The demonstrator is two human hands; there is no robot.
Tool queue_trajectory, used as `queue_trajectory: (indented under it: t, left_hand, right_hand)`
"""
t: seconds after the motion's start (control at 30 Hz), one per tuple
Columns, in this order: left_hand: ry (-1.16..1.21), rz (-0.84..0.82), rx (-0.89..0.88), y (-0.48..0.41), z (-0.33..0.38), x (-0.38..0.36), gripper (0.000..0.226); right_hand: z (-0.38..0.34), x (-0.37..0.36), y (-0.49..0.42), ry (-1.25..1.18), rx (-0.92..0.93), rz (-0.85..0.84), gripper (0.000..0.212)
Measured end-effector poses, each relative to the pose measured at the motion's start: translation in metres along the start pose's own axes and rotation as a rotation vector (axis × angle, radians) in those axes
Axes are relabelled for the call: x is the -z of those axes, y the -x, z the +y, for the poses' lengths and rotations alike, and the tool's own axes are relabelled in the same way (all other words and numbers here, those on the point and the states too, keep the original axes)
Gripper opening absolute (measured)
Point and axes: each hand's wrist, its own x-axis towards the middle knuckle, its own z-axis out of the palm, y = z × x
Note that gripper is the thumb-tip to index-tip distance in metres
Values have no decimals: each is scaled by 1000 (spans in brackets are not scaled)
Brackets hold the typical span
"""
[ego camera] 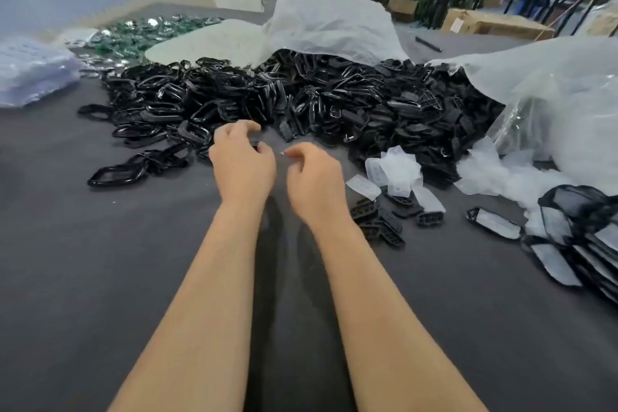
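My left hand [241, 164] hovers over the dark grey table [133, 278] just in front of a big heap of black plastic frames [267, 100]. Its fingers are curled, and a small black part [254, 143] shows between thumb and forefinger. My right hand [314, 181] is close beside it, a little nearer to me. Its thumb and forefinger pinch together on a tiny pale piece [283, 153], too small to identify. The two hands are a few centimetres apart and do not touch.
White sacks [334, 17] lie behind and right of the heap. Loose small black inserts [384, 221] and clear film pieces [394, 167] lie right of my hands. Black pieces faced with white film [575, 254] are stacked at the far right. Green parts [140, 33] and folded clear bags [30, 73] lie at left.
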Motion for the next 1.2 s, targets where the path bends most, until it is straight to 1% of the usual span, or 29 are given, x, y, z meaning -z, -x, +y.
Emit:
queue_trajectory:
  t: [0.07,0.1,0.17,0.23,0.33,0.4,0.5,0.6,0.67,0.7,0.77,0.8,0.87,0.97,1.1,1.2]
  left_hand:
    - [-253,-74,-30,-9,-1,-6,37]
    - [-339,-102,-22,-14,-3,-10,40]
    - [-468,-157,22,-16,-5,-19,44]
    - [-546,-171,56,-14,-11,-27,39]
    - [-551,-110,56,-14,-15,-31,32]
    - [-531,-60,17,-10,-14,-35,29]
    - [-492,-41,-20,-7,-11,-37,34]
    - [-458,-22,-47,-6,-7,-35,37]
    - [-395,-21,-84,-7,-1,-35,35]
    - [-323,-34,-112,-7,2,-35,34]
    - [-70,-92,-156,-4,10,-37,29]
    - [72,-124,-147,0,14,-39,26]
    - [328,-178,-62,6,21,-43,21]
    - [611,-213,82,13,28,-50,26]
    - [711,-232,102,18,23,-55,27]
    - [673,-213,80,19,11,-57,26]
  right_hand:
    - [4,9,-9,7,-49,93,31]
    - [8,15,-12,36,-84,135,31]
    - [17,26,-19,102,-126,197,29]
    - [23,32,-21,153,-144,226,28]
    - [32,39,-23,188,-182,249,27]
    - [38,43,-24,188,-201,258,27]
    - [48,48,-23,193,-229,282,27]
    - [58,51,-22,265,-248,306,29]
    - [61,49,-21,284,-243,284,32]
    - [61,47,-21,289,-246,272,34]
    - [61,46,-25,319,-268,255,39]
    - [61,45,-27,347,-284,241,43]
    - [61,44,-32,409,-323,200,47]
    - [61,40,-36,469,-359,178,46]
    - [61,36,-42,491,-377,189,38]
    - [62,34,-45,491,-393,209,35]
